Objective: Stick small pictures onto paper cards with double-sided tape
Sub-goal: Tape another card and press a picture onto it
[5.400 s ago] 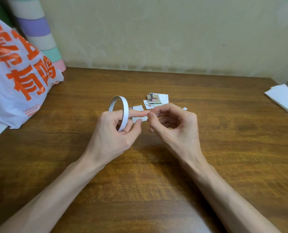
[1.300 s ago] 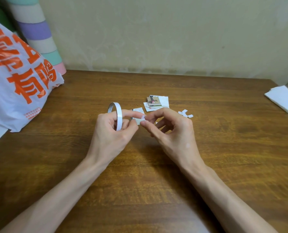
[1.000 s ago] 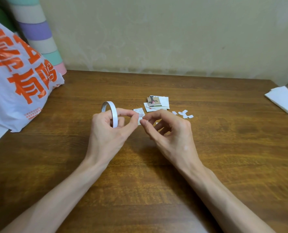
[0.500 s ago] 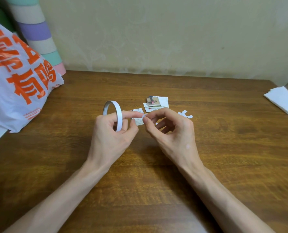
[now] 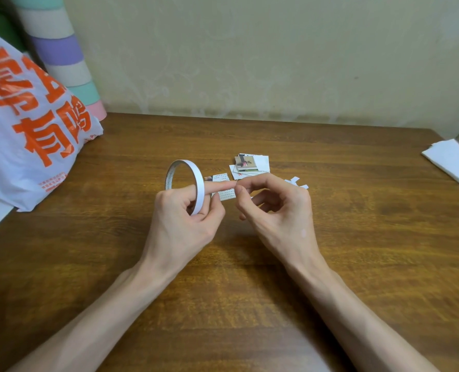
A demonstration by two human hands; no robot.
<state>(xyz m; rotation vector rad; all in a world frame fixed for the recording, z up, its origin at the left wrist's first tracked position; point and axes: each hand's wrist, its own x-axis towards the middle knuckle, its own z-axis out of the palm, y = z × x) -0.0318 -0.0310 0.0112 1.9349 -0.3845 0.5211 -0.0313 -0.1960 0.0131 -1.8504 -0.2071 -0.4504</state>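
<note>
Gripping the double-sided tape roll (image 5: 199, 181) upright in the left hand (image 5: 185, 218), pinching at its outstretched index fingertip with the right hand (image 5: 276, 210), together just above the printed card (image 5: 227, 195) on the bench (image 5: 357, 237). Cannot tell the pinched bit, likely tape end. Peel slow, tear short, then reach for the picture stack (image 5: 247, 163) just beyond.

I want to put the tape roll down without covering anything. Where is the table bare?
Bare table: between the plastic bag and the left hand; between the right hand and the white paper; along the wall. Crowded: beyond the hands, around the printed card, picture pile and scraps.
</note>
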